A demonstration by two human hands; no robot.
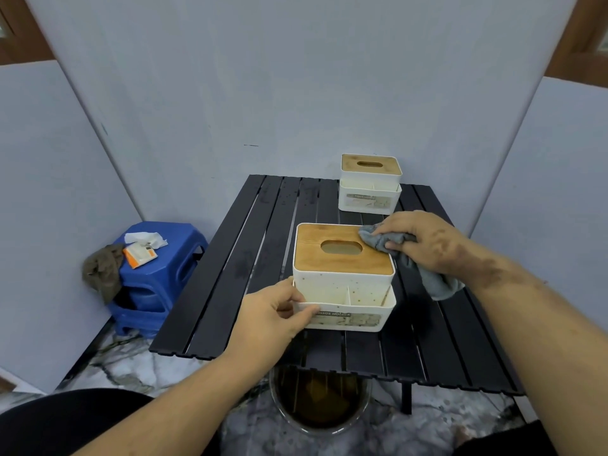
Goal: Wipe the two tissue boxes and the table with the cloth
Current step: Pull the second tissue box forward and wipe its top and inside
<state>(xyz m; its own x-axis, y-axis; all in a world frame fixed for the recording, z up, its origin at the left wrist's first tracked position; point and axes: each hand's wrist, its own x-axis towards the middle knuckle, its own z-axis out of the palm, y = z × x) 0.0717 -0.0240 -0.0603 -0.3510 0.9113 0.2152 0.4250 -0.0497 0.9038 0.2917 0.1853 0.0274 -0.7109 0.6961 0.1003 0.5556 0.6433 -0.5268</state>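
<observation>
Now, step: wiping near tissue box (343, 278) lid.
right hand (431, 241): fingers clamped on cloth (388, 240), at lid's far-right corner; lid stretched leftward.
left hand (276, 312): fingers gripped box's front-left corner.

I see a makeshift partitioned corner indoors. Plain grey panels (296, 77) enclose a folding slatted table (230, 274), marble-patterned floor (131, 363) beneath.
</observation>
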